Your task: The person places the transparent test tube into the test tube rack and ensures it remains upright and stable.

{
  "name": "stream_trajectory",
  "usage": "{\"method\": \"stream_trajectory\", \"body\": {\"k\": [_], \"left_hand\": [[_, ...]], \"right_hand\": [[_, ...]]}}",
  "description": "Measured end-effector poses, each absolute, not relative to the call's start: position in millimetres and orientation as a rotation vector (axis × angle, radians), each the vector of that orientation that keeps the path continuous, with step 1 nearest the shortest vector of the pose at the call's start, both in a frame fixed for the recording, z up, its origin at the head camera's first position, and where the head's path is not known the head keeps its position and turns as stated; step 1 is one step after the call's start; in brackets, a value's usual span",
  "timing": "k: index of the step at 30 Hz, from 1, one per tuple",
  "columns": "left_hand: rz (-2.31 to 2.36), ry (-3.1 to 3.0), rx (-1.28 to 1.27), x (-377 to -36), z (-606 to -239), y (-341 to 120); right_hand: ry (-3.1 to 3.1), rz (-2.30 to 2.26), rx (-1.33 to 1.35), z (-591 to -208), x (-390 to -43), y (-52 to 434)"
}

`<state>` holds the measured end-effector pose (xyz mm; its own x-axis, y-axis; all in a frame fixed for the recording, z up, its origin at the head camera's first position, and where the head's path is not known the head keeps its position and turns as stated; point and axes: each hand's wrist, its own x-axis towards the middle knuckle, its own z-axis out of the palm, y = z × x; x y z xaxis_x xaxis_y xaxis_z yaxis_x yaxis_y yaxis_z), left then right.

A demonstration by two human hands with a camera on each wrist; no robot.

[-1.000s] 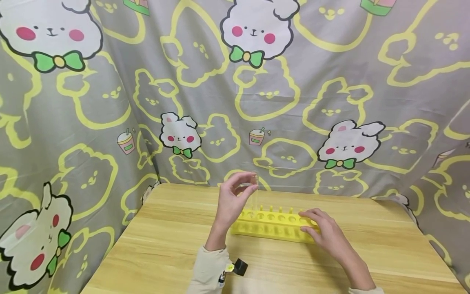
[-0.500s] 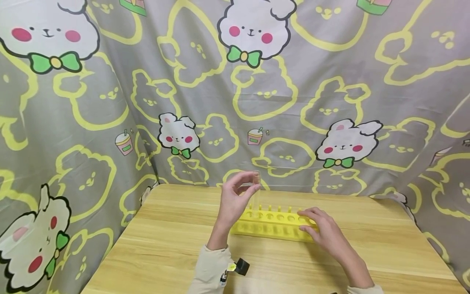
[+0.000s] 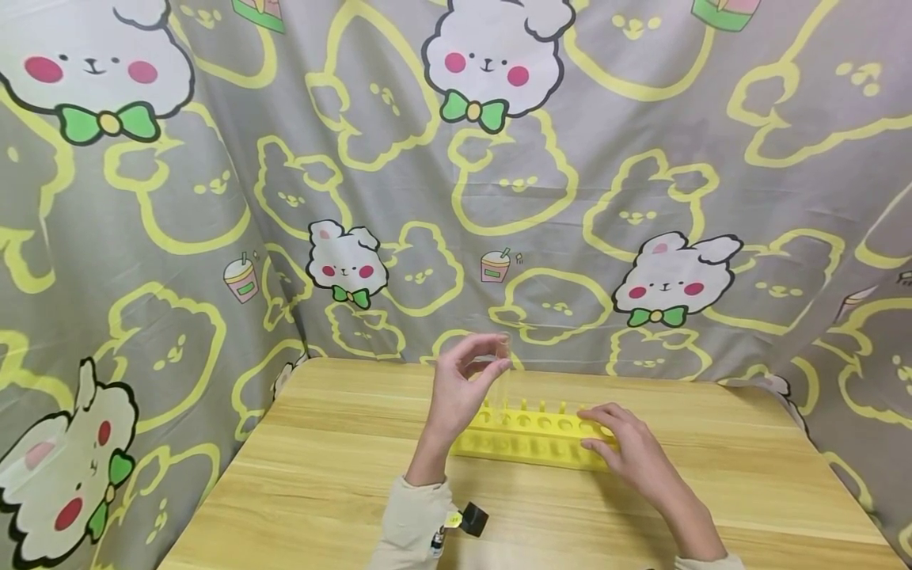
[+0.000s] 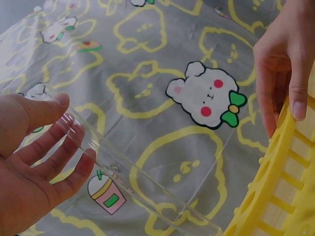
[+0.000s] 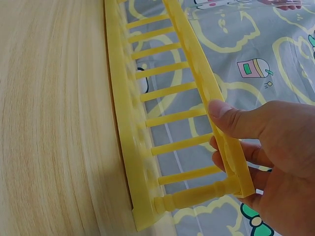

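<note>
A clear test tube (image 4: pixel 147 184) stands nearly upright in the head view. My left hand (image 3: pixel 459 388) pinches it near its top between thumb and fingers. Its lower end overlaps the holes in the left half of the yellow test tube rack (image 3: pixel 527 447). In the left wrist view, that end lies right at the rack's top plate. My right hand (image 3: pixel 630 443) grips the rack's right end. The right wrist view shows the thumb (image 5: pixel 226 115) on one side of the top plate and the fingers curled under it. The rack's left end is partly behind my left wrist.
The rack stands on a wood-grain table (image 3: pixel 328 467), with a row of pegs along its back. A small black block (image 3: pixel 473 519) is beside my left sleeve (image 3: pixel 416 522). A grey patterned curtain (image 3: pixel 406 182) hangs behind and at the sides.
My left hand has moved slightly right along the rack with the test tube, past a hole or so. The right hand keeps its grip on the rack's end.
</note>
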<state>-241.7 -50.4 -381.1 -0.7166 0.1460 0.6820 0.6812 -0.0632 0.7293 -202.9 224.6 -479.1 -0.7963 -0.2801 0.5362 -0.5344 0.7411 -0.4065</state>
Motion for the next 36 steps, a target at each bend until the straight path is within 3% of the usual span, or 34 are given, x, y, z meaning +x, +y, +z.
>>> {"method": "stream_trajectory", "body": {"k": [36], "left_hand": [[-1.869,-1.82,-0.875,-243.2,-380.2,-37.0]], "right_hand": [[-2.492,0.783,0.621,-480.9,-203.7,225.0]]}}
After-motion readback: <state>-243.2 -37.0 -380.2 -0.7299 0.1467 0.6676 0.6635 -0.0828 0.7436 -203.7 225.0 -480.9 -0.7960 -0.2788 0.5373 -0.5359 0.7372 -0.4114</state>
